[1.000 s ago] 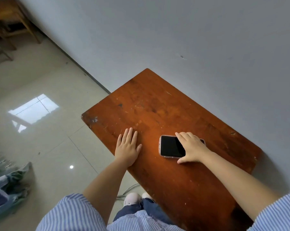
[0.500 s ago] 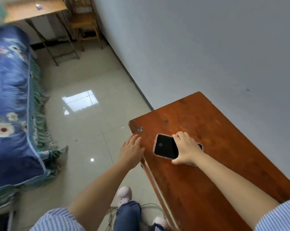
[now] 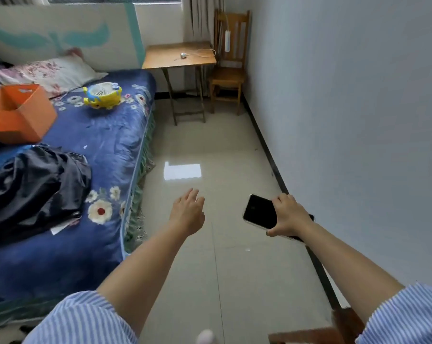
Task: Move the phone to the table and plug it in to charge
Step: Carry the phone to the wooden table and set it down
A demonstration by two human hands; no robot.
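bed (image 3: 105, 150): blue floral cover, along the person's left; carries an orange box (image 3: 18, 112), a black garment (image 3: 36, 187) and a yellow toy fan (image 3: 103, 95); no part in the task

floor (image 3: 210, 157): pale tile, open between the person and the far wall; half a second ago the view looked down on the red-brown desk, now it faces along the room, so the carry is judged under way

table (image 3: 160, 58): small wooden folding table at the far end, well apart from the person, beside a wooden chair (image 3: 228, 70); judged to be the destination

red-brown desk (image 3: 346, 324): only a corner shows at the bottom right; the phone lay on it a second ago and is now off it

left hand (image 3: 187, 214): lifted off the desk, held out over the floor, fingers loose and spread, holding nothing

right hand (image 3: 288, 217): fingers wrapped around the phone from its right end

phone (image 3: 258, 212): dark screen up, in the air over the floor, held by the right hand

charger (image 3: 183, 55): small white plug with a cable on the far table; a white power strip (image 3: 226, 40) hangs by the chair; plugging in not yet begun
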